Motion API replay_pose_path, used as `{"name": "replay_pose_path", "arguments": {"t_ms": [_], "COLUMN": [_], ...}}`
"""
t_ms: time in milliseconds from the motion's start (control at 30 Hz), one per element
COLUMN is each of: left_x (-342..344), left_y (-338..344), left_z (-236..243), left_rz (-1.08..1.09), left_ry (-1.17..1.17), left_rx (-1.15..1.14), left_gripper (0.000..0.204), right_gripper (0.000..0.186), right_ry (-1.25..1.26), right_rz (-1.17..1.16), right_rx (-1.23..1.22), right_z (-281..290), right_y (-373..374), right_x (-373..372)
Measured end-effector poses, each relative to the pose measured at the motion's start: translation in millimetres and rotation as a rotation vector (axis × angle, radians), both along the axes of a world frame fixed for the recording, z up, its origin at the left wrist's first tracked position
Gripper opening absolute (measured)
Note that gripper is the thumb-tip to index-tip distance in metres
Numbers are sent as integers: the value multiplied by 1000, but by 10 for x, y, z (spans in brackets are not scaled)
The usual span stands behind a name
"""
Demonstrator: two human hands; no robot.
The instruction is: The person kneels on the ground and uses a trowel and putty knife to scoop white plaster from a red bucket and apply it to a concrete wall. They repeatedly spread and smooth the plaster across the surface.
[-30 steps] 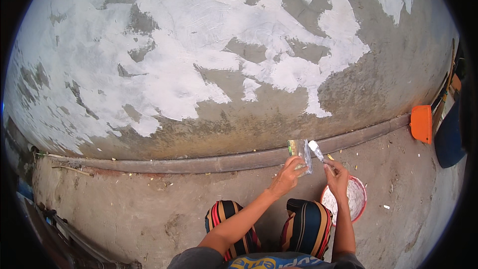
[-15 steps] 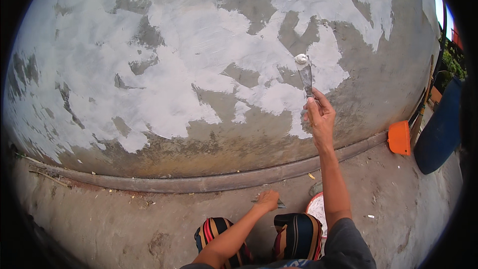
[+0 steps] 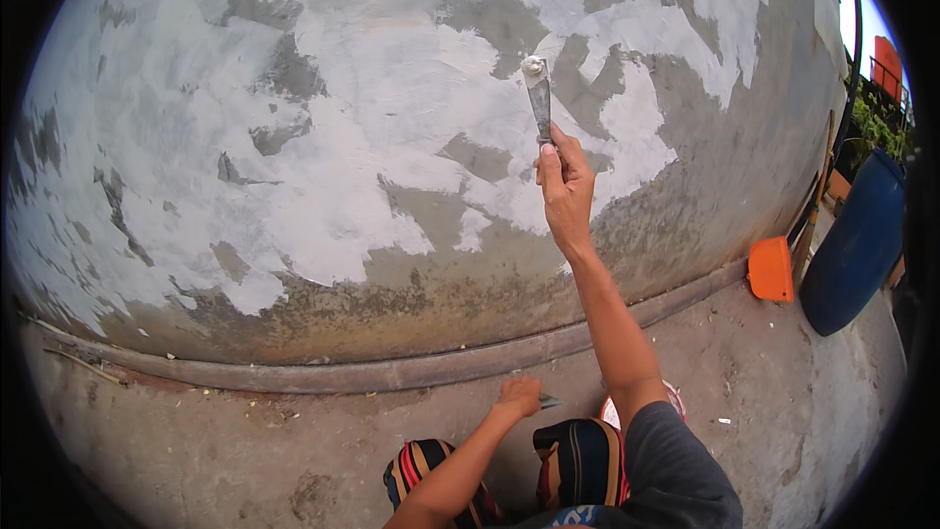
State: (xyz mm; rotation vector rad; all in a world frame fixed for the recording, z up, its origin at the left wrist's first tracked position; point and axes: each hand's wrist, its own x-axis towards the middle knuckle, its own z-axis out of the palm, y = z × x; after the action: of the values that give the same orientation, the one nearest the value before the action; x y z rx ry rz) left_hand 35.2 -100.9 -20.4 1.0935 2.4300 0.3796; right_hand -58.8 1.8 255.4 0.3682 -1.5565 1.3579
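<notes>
My right hand point(image 3: 568, 186) is raised in front of the wall, closed round the handle of a putty knife point(image 3: 540, 116) whose blade points up. A lump of white putty point(image 3: 533, 67) sits at the blade's tip. Behind it the grey wall point(image 3: 421, 206) carries smeared white patches with bare areas between. Low down, above my knees, my left hand point(image 3: 519, 395) is closed on a tool with a flat grey blade point(image 3: 552, 401); its handle is hidden in the fist. A round tub point(image 3: 676, 398) with white contents and a reddish rim is mostly covered by my right arm.
A ledge point(image 3: 421, 372) runs along the wall's foot. To the right are an orange dustpan-like scoop point(image 3: 771, 269), a tall blue barrel point(image 3: 854, 245) and poles leaning at the wall's end. A thin stick point(image 3: 86, 364) lies on the concrete floor at far left.
My right hand has moved up and to the left with the putty knife and its lump of putty. My left hand stays low, still gripping its tool. The view has shifted slightly.
</notes>
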Motion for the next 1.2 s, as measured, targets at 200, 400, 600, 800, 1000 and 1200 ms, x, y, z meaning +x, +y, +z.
{"name": "replay_pose_path", "arguments": {"t_ms": [200,400,600,800,1000,1200], "left_x": [-1,-32,13,-12,-1,-6], "left_y": [57,29,15,-12,3,-23], "left_z": [9,-27,63,103,-120,11], "left_rz": [-17,-23,-14,-23,43,58], "left_ry": [-13,-77,-77,-109,-94,-56], "left_rx": [-48,-61,-60,-82,46,57], "left_gripper": [27,27,27,26,25,24], "right_gripper": [38,38,34,36,36,36], "right_ry": [-156,-405,-599,-637,-777,-523], "right_rz": [158,290,419,452,434,205], "right_rx": [-42,-126,-118,-181,-168,117], "right_z": [-425,-932,-1536,-1622,-1820,-1713], "right_y": [-252,-398,-534,-545,-593,-576], "right_x": [95,323,533,562,607,569]}}
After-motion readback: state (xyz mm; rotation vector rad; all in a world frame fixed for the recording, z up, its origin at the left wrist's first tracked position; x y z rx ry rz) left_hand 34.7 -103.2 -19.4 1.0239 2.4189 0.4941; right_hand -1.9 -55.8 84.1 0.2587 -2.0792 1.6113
